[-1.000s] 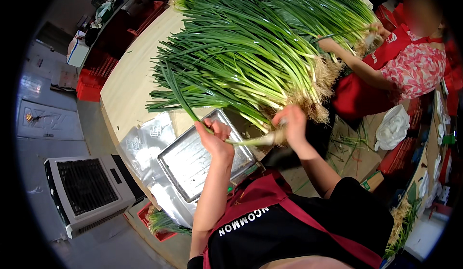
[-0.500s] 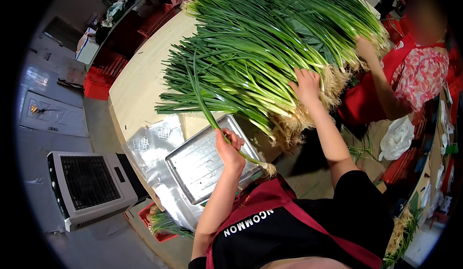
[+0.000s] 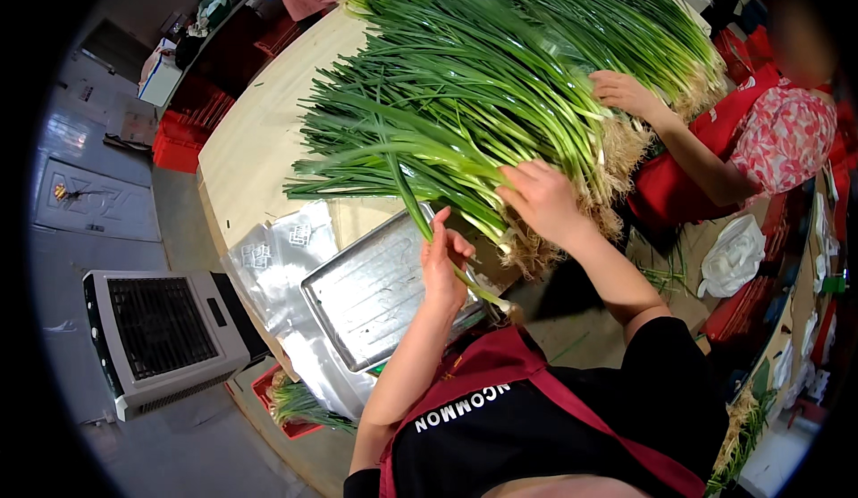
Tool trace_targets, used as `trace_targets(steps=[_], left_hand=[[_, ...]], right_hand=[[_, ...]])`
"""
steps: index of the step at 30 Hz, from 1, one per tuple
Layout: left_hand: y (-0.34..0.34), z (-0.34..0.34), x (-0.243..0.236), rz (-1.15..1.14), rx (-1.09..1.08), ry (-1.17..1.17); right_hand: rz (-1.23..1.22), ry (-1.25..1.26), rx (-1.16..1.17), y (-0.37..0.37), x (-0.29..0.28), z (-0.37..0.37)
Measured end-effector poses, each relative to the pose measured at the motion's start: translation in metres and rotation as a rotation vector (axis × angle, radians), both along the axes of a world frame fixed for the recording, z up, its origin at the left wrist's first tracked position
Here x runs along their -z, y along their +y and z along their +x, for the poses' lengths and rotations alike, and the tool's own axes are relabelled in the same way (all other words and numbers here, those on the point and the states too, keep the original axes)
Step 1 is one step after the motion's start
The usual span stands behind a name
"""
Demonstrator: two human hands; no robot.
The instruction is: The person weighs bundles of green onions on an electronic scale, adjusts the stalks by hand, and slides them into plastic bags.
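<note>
A long green onion [image 3: 402, 185] lies across my left hand [image 3: 444, 264], above a metal tray [image 3: 362, 288]; its rooted end points toward my apron. The thumb and fingers are loosely curled around its stalk. To the right, my right hand [image 3: 545, 205] pinches green onion stalks at the near edge of a large heap of green onions [image 3: 474, 78]. The leaves running from those fingers are smeared by motion. Pale roots hang below that hand. I cannot tell how many stalks it grips.
Across the heap, a co-worker in a red apron [image 3: 666, 185] has a hand [image 3: 626, 96] over the stalks. Clear plastic sheets [image 3: 277, 239] lie beside the tray on the table [image 3: 259, 145]. An air cooler [image 3: 165, 333] and a red crate of green onions [image 3: 299, 409] stand left.
My right hand has come nearer along the heap, with stalks shifting at its fingers. My left hand has moved slightly right with its green onion. The co-worker's hand has moved left.
</note>
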State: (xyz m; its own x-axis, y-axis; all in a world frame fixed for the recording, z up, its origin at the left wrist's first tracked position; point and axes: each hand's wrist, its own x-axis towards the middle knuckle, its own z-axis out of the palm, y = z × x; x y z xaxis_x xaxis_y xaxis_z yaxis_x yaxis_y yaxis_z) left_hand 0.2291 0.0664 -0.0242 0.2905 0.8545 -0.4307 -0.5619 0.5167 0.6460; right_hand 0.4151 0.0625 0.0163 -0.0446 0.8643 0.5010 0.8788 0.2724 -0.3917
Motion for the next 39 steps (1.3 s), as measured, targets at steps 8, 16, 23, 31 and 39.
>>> trace_targets(steps=[8, 16, 23, 31, 39], left_hand=[[0.007, 0.001, -0.004, 0.082, 0.058, -0.09], [-0.017, 0.005, 0.007, -0.053, 0.105, -0.041], [-0.035, 0.02, 0.006, -0.158, 0.087, -0.001], [-0.037, 0.008, 0.027, -0.174, 0.148, -0.009], [-0.036, 0.011, 0.017, -0.159, 0.067, 0.072]], right_hand=[[-0.736, 1.277, -0.178, -0.014, 0.033, -0.032], [-0.78, 1.574, -0.214, -0.016, 0.057, -0.046], [-0.501, 1.239, -0.197, -0.014, 0.079, -0.066], [-0.698, 1.349, -0.07, 0.022, 0.064, -0.048], [-0.863, 1.38, -0.167, 0.02, 0.067, -0.046]])
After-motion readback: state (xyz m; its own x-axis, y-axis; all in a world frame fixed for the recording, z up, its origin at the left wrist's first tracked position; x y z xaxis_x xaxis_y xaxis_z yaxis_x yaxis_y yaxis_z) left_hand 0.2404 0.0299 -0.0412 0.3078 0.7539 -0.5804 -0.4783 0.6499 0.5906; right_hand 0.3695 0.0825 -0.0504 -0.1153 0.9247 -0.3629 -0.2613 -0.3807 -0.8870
